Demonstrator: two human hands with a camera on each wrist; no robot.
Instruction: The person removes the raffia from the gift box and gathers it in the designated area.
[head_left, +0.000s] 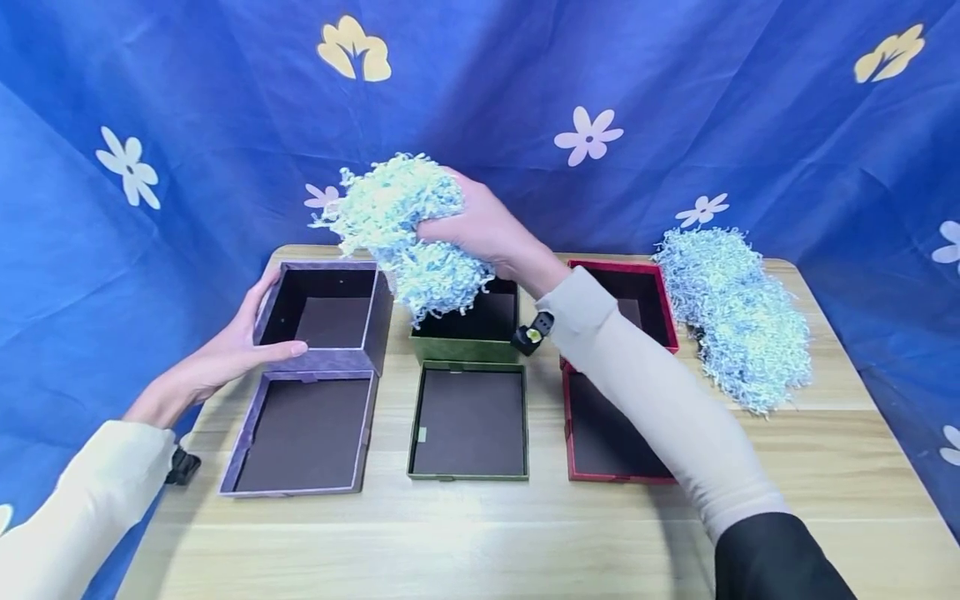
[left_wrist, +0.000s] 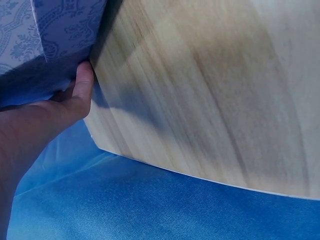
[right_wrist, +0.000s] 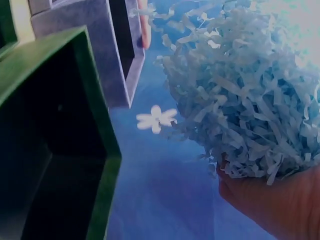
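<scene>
A large clump of pale blue shredded paper [head_left: 405, 225] is gripped in my right hand [head_left: 480, 221], raised above the green box [head_left: 468, 348]. In the right wrist view the paper strips [right_wrist: 250, 95] bulge out past the thumb and hide most of the fingers. My left hand [head_left: 240, 342] holds the purple box [head_left: 322, 360] at its left side. Its thumb lies along the front wall and its fingers reach the far left corner. The left wrist view shows this hand [left_wrist: 60, 107] against the box's patterned outside [left_wrist: 70, 30]. The purple box's visible inside is bare.
A red box [head_left: 667, 308] stands right of the green one, partly behind my right forearm. Before the boxes lie a purple lid [head_left: 300, 437], a green lid [head_left: 468, 425] and a red lid [head_left: 607, 425]. More shredded paper [head_left: 742, 317] is heaped at the wooden table's [head_left: 465, 542] right.
</scene>
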